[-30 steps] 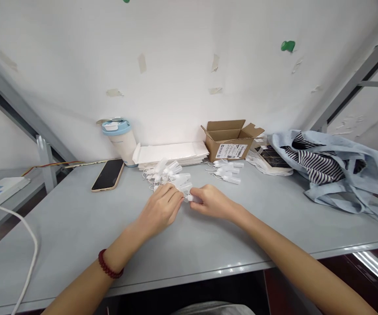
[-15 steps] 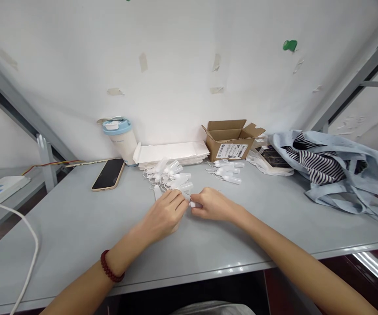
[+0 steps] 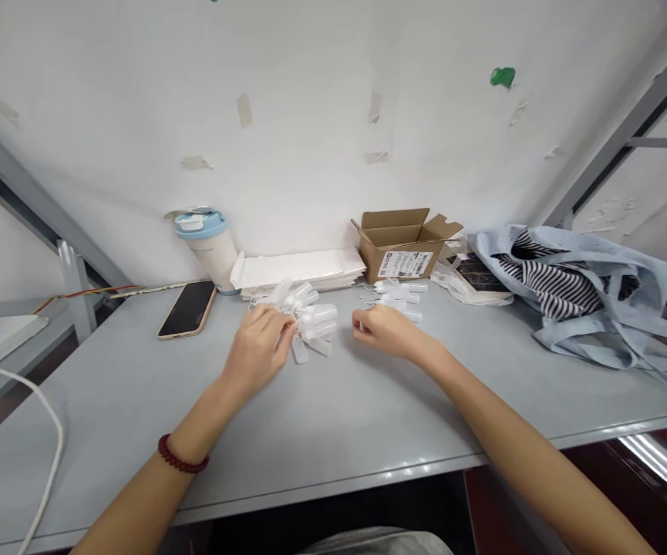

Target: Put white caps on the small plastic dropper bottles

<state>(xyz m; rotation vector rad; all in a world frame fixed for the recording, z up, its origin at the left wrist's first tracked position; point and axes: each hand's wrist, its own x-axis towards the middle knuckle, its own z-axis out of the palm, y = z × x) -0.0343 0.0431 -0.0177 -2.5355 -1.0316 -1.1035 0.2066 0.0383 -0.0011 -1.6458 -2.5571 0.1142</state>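
Note:
Small translucent plastic tubes (image 3: 317, 314) with white ends and thin string loops lie fanned out in a pile at the middle of the table. My left hand (image 3: 257, 347) is at the pile's left side, thumb and fingers pinched at the string ends; exactly how many loops are in the pinch is hidden. My right hand (image 3: 388, 330) is closed with curled fingers, apart from that pile. It is just in front of a smaller group of like tubes (image 3: 402, 287) and partly covers them. Whatever may be inside the right hand's fingers does not show.
Behind the pile lies a stack of white envelopes (image 3: 298, 268), with an open cardboard box (image 3: 405, 254) to its right. A phone (image 3: 187, 310) and a blue-lidded cup (image 3: 209, 247) are at left. A light blue cloth bag (image 3: 587, 285) lies at right; a white cable (image 3: 58, 432) crosses the left edge.
My hands have drawn apart: the left moved left and back to the pile's strings, the right moved toward the smaller group. The white-tipped piece at my right fingertips is out of sight.

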